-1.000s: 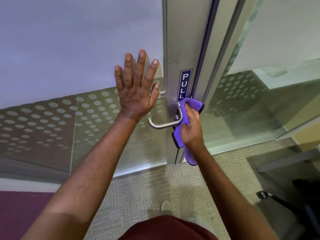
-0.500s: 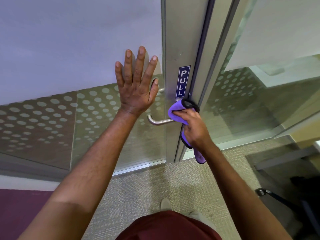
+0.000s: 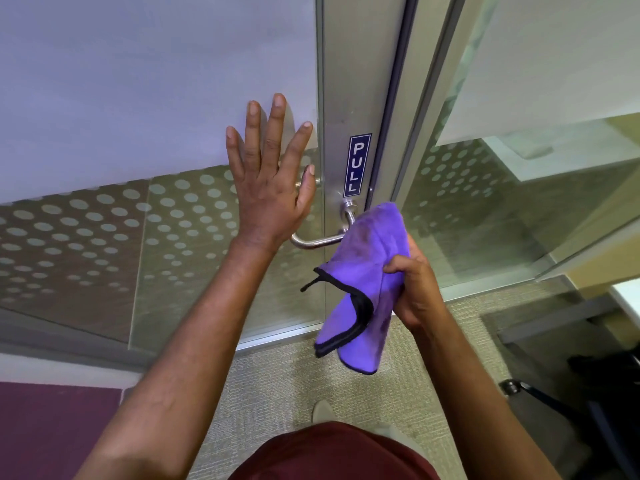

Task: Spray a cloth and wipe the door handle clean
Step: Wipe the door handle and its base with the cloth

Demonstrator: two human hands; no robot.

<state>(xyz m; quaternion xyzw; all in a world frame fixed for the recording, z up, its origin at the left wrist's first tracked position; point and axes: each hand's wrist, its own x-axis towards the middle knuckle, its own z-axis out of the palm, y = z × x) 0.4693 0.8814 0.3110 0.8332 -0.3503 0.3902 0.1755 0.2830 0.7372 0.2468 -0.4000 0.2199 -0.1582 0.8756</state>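
Pressing my left hand (image 3: pixel 268 188) flat, fingers spread, on frosted glass; my right hand (image 3: pixel 414 289) grips the plush purple cloth (image 3: pixel 360 282), black-edged, just beside the curved steel door handle (image 3: pixel 317 240).

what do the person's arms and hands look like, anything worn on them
Both forearms are bare right down to the bottom of the frame: no sleeves show. The left hand and the right hand wear no gloves, and no rings, watch or wristband show. The nails that show on the left hand are short and unpainted.
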